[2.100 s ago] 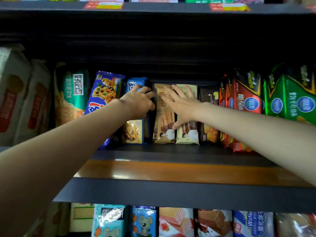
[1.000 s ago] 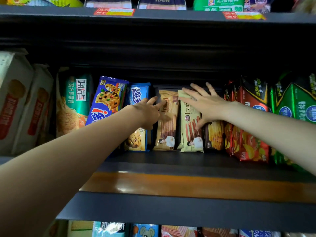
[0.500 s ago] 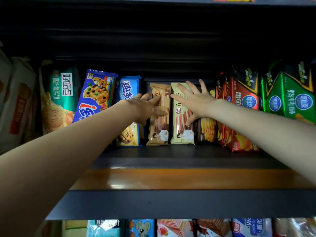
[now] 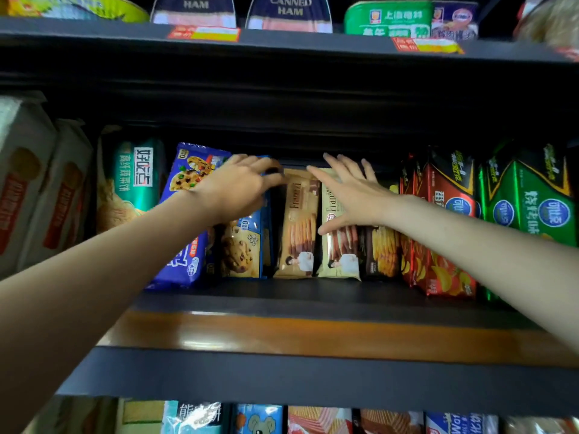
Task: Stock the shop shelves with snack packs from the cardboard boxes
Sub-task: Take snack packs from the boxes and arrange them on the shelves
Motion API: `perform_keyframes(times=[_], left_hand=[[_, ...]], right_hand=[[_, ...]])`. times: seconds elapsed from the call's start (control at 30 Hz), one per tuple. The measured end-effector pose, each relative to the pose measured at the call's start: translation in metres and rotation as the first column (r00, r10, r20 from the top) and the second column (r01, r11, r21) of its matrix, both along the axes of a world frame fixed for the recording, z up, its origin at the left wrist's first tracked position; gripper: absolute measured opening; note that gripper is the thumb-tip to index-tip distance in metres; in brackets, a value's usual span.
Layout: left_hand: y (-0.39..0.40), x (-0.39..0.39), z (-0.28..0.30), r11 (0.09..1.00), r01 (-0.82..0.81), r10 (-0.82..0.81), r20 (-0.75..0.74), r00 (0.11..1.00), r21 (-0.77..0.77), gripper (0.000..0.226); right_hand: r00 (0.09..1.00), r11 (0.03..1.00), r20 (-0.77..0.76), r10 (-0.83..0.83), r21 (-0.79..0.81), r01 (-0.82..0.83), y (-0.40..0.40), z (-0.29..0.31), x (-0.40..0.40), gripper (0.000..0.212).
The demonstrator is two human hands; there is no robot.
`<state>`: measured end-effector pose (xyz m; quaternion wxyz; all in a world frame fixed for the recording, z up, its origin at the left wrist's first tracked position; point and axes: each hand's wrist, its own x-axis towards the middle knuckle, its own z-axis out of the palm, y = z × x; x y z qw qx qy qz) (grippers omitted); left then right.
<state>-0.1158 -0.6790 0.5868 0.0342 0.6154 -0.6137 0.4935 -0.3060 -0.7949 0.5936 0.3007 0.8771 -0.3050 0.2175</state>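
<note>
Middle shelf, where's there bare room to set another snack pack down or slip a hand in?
Bare room lies along the front of the middle shelf, ahead of the packs, and in the dark slot between the blue cookie pack and the tan Franzzi pack. Elsewhere the row is crowded: cream Franzzi pack, red chip packs and green packs stand close together.

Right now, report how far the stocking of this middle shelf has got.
Done: the tan wafer pack and the cream wafer pack stand upright in the row. In hand: the right hand presses flat on the cream pack; the left hand curls at the blue cookie pack. Left: unknown, no cardboard boxes in view.
</note>
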Motion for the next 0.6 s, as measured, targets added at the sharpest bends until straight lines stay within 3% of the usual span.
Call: perform_keyframes(times=[0.1, 0.17, 0.3, 0.47, 0.6], left_hand=[[0.025, 0.027, -0.007, 0.984, 0.088, -0.086, 0.017, 0.996, -0.154, 0.056], [0.040, 0.042, -0.010, 0.982, 0.082, -0.081, 0.013, 0.997, -0.172, 0.055], [0.057, 0.068, -0.009, 0.994, -0.095, 0.099, -0.094, 0.991, 0.050, 0.072], [0.059, 0.094, 0.002, 0.957, -0.100, 0.169, -0.239, 0.956, 0.274, 0.092], [0.059, 0.103, -0.001, 0.955, -0.083, 0.161, -0.261, 0.952, 0.284, 0.103]], right_hand=[[0.999, 1.000, -0.035, 0.029, 0.010, -0.029, 0.014, -0.004, 0.023, 0.116], [0.998, 0.999, -0.059, 0.035, 0.002, -0.035, 0.023, -0.007, 0.042, 0.116], [0.985, 0.995, -0.170, 0.003, -0.094, -0.019, 0.045, -0.007, 0.087, 0.117], [0.969, 0.985, -0.193, -0.153, -0.110, 0.134, 0.055, -0.011, 0.135, 0.127], [0.948, 0.961, -0.185, -0.260, -0.146, 0.235, 0.051, -0.021, 0.145, 0.130]])
